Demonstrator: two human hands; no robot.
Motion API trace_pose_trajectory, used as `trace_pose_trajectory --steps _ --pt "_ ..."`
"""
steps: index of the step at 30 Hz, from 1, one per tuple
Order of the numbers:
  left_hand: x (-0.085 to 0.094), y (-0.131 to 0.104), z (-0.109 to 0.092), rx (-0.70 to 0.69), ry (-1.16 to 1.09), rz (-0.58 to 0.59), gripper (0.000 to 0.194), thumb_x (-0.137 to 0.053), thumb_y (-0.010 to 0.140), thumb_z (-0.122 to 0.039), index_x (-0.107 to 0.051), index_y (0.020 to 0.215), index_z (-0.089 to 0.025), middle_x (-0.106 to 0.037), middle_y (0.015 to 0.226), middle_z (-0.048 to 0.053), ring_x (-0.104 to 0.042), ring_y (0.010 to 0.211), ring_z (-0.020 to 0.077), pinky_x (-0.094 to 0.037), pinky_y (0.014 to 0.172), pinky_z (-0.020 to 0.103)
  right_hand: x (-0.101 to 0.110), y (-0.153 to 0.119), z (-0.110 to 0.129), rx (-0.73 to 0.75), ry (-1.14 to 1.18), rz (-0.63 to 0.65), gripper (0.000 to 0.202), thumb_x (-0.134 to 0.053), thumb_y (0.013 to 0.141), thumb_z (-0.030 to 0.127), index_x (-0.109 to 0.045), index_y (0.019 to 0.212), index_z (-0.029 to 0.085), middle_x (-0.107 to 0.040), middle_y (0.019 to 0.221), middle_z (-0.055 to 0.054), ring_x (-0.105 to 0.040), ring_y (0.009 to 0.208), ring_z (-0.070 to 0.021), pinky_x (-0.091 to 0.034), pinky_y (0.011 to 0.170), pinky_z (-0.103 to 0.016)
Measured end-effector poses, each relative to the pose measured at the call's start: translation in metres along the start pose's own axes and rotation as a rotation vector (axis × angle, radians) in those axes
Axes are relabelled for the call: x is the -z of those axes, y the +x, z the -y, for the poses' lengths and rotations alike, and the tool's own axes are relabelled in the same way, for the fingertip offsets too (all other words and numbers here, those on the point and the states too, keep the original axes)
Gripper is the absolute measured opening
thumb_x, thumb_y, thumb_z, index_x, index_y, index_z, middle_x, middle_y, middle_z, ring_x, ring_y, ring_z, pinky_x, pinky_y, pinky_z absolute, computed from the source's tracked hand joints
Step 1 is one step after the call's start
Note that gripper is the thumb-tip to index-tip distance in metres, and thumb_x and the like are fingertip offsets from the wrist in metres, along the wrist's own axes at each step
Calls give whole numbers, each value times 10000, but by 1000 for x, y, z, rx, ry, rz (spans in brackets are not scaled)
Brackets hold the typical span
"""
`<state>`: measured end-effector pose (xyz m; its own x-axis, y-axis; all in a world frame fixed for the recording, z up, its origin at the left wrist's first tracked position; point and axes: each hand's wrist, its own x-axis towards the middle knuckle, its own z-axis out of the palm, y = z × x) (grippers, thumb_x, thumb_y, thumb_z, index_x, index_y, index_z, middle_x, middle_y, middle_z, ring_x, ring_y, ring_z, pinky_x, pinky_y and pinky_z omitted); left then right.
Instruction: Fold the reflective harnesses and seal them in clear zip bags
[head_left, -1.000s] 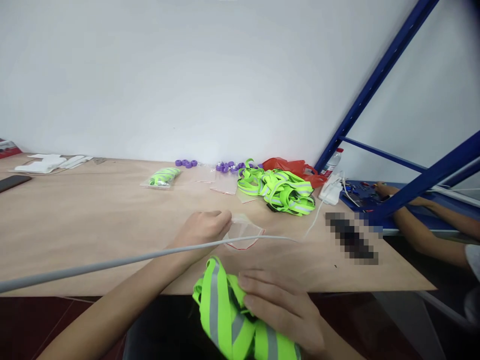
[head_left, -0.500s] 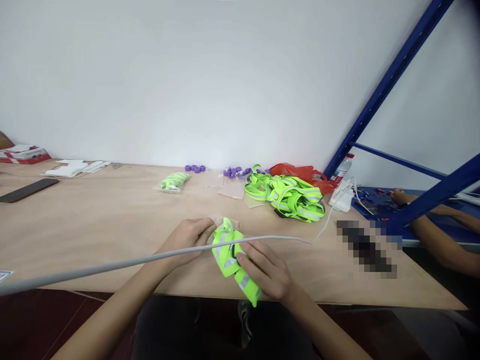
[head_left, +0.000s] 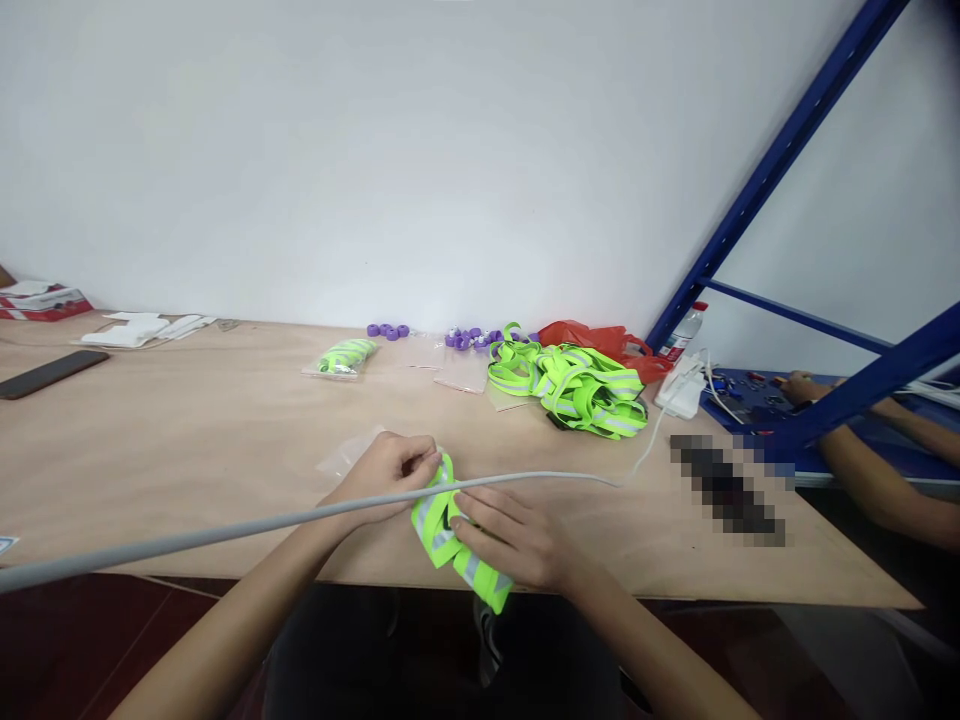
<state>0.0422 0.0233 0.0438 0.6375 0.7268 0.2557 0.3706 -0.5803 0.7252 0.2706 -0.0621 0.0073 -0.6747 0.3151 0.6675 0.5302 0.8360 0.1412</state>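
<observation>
A neon-green reflective strap (head_left: 431, 525) with silver bands, folded into a bundle, is between my hands over the table's near edge. The curled fingers of my left hand (head_left: 382, 478) are closed at its upper end. From behind that hand a clear plastic bag (head_left: 349, 452) sticks out to the left; whether the fingers also grip it is hidden. My right hand (head_left: 517, 535) holds the bundle from the right, its fingers lying across the folds and a dark buckle-like piece. A grey cable (head_left: 262, 525) crosses the view in front of both hands.
Farther back lie a bagged strap (head_left: 346, 356), purple rings (head_left: 388, 331), flat clear bags (head_left: 461, 375), a heap of reflective straps (head_left: 592, 390) and a red plastic bag (head_left: 596, 338). Right of them are a bottle (head_left: 684, 332) and blue frame (head_left: 780, 130). Another person's arm (head_left: 870, 470) is beyond.
The strap bundle and both hands have shifted slightly left. The clear bag, before at the strap's top by my left fingers, now shows to the left behind that hand.
</observation>
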Motion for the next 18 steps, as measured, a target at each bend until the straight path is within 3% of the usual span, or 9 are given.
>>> trace_pose_trajectory --steps 4,6,8,10,12,15,18 --pt "5 0 -5 -51 -51 66 376 -484 917 -292 -295 604 -202 -257 563 -70 -265 509 84 -213 494 226 -18 -6 0 -393 235 -169 373 -581 937 188 -571 1310 177 -736 1190 -138 -706 1111 -224 -585 938 -348" --pt "8 1 -7 -47 -81 107 390 -479 917 -306 -278 599 -205 -242 567 -68 -252 511 85 -202 491 230 -25 -6 2 -507 306 -216 413 -600 904 188 -562 1315 199 -736 1194 -125 -716 1085 -219 -591 915 -337" --pt "10 2 -8 -32 -76 141 393 -478 918 -307 -281 594 -205 -243 563 -68 -249 513 86 -197 491 232 -29 -3 6 -450 289 -134 430 -574 900 184 -561 1330 181 -731 1201 -135 -703 1103 -229 -585 926 -352" --pt "11 3 -7 -21 -35 161 392 -487 912 -297 -284 589 -202 -245 562 -69 -249 518 86 -199 496 232 -30 1 10 -304 222 -37 416 -532 916 176 -574 1329 144 -729 1190 -155 -686 1122 -243 -572 949 -379" --pt "12 5 -8 -25 7 180 400 -496 904 -291 -275 583 -201 -236 555 -70 -246 514 86 -203 498 233 -29 4 10 -246 208 -27 396 -530 918 167 -591 1307 128 -730 1169 -161 -677 1127 -244 -562 964 -387" --pt "15 6 -16 -105 58 208 403 -494 924 -315 -312 584 -198 -262 537 -72 -262 493 88 -222 498 241 -25 7 7 -402 383 -130 389 -587 878 175 -620 1265 170 -701 1233 -154 -643 1196 -243 -546 993 -387" --pt "21 10 -34 -227 165 250 378 -482 960 -307 -430 606 -188 -405 542 -53 -359 493 97 -270 522 249 -18 9 2 -580 613 -169 356 -680 820 197 -673 1175 210 -691 1262 -140 -611 1253 -275 -522 1014 -426"
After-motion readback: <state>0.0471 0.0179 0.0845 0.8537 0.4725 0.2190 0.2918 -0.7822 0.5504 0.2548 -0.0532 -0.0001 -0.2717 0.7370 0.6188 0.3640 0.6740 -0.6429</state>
